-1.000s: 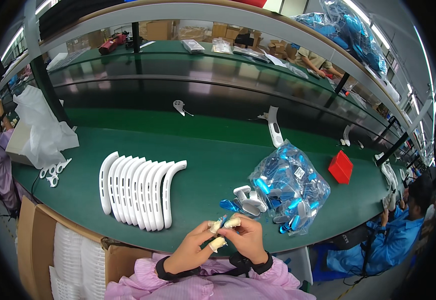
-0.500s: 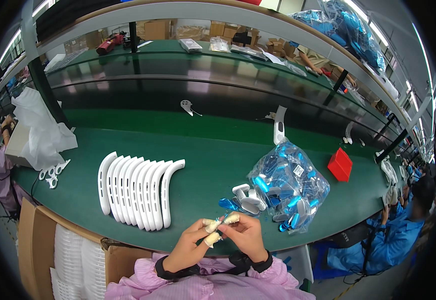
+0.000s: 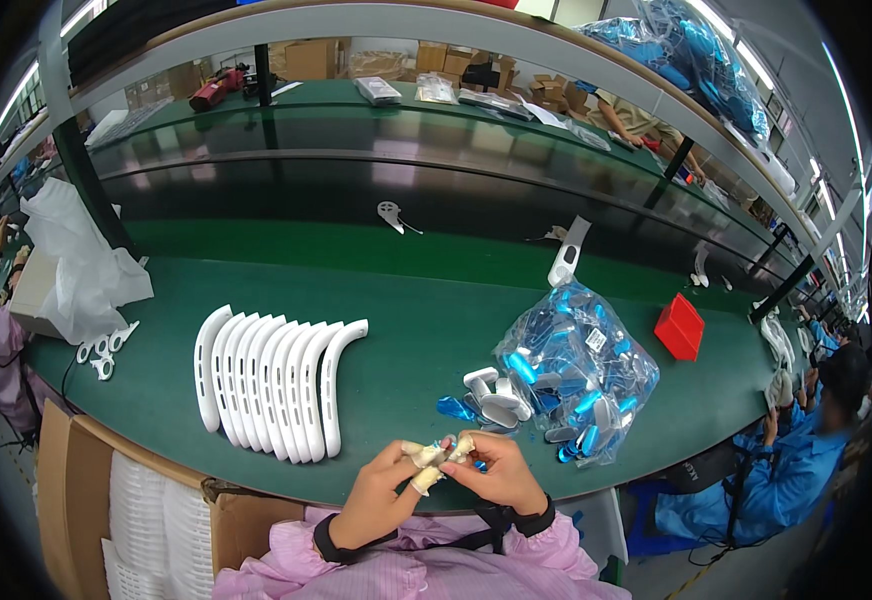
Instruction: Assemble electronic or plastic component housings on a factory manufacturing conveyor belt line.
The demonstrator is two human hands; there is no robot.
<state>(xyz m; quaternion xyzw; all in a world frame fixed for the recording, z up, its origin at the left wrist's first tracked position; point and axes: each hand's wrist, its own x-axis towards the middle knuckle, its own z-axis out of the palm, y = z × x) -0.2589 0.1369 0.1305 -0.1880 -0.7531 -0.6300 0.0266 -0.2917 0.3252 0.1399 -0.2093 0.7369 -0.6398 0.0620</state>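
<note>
My left hand [image 3: 374,500] and my right hand [image 3: 501,475] meet in front of me at the table's near edge. Pale yellow covers wrap several of their fingertips, and both hands pinch a small part between them. Fingers hide most of it; a bit of blue shows at its top, so I cannot make out its kind. Just beyond my right hand lie loose grey-and-white oval pieces [image 3: 501,408] and a scrap of blue film [image 3: 455,408]. Beside them a clear plastic bag [image 3: 596,345] holds many like pieces with blue film.
A row of curved white slotted panels [image 3: 274,385] stands left on the green table [image 3: 426,300]. A red bin [image 3: 679,328] sits at right. Beyond, a belt carries white parts [image 3: 391,214]. Boxes of white panels [image 3: 156,520] stand lower left. Co-workers sit either side.
My right hand has shifted slightly right and its wrist has turned a little; both hands still pinch together. White parts on the belt have slid to the right.
</note>
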